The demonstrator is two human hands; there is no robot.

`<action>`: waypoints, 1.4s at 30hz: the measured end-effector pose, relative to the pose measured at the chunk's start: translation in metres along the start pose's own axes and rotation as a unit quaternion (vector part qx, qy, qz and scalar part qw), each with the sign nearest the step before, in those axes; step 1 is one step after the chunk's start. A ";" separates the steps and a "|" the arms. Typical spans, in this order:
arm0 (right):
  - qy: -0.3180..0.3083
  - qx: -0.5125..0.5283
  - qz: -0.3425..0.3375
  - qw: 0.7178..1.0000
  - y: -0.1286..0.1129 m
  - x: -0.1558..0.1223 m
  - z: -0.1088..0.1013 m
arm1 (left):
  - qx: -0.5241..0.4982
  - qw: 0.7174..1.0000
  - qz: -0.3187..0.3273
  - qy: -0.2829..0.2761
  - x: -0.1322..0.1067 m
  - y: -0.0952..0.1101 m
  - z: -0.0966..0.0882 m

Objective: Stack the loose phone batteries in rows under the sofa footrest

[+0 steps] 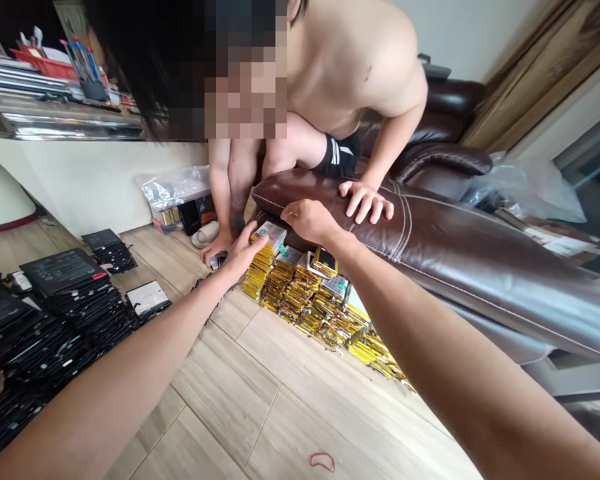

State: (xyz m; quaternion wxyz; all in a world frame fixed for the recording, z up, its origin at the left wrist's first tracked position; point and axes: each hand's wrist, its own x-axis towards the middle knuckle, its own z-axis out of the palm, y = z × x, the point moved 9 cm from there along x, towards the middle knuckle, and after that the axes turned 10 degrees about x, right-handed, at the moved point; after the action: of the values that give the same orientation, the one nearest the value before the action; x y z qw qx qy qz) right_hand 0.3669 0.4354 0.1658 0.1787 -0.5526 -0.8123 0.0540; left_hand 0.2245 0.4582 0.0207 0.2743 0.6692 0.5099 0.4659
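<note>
Open, pale wood-plank floor [240,380] borders yellow-edged flat-pack stacks [310,303]; left hand [243,253] part-open at the end stack [260,270]; right hand [310,220] curled, contents unclear.

Brown leather sofa [480,247], tan curtain [525,73], red tray [47,65]

It looks like a home living room: a brown leather sofa [460,243] at centre right, a tan curtain [523,73] at upper right, wood-look flooring [230,400] across lower centre.

Head cam, facing fwd/down, fairly close
</note>
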 end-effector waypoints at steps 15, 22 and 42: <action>0.041 0.079 0.058 0.994 0.071 -0.125 -0.011 | 0.393 0.919 -0.006 -0.014 0.000 0.077 0.011; 0.091 0.160 0.097 0.978 0.104 -0.165 -0.012 | 0.328 0.945 -0.015 -0.005 0.020 0.074 -0.003; 0.103 0.241 0.126 0.957 0.107 -0.202 0.000 | 0.377 0.920 0.105 0.020 -0.037 0.119 0.035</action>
State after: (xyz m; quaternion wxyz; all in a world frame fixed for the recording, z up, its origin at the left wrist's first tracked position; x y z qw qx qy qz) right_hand 0.5266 0.2916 0.0890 0.3812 -0.5936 -0.6759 0.2133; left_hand 0.3054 0.3881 0.0939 -0.0594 0.7633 0.5800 0.2783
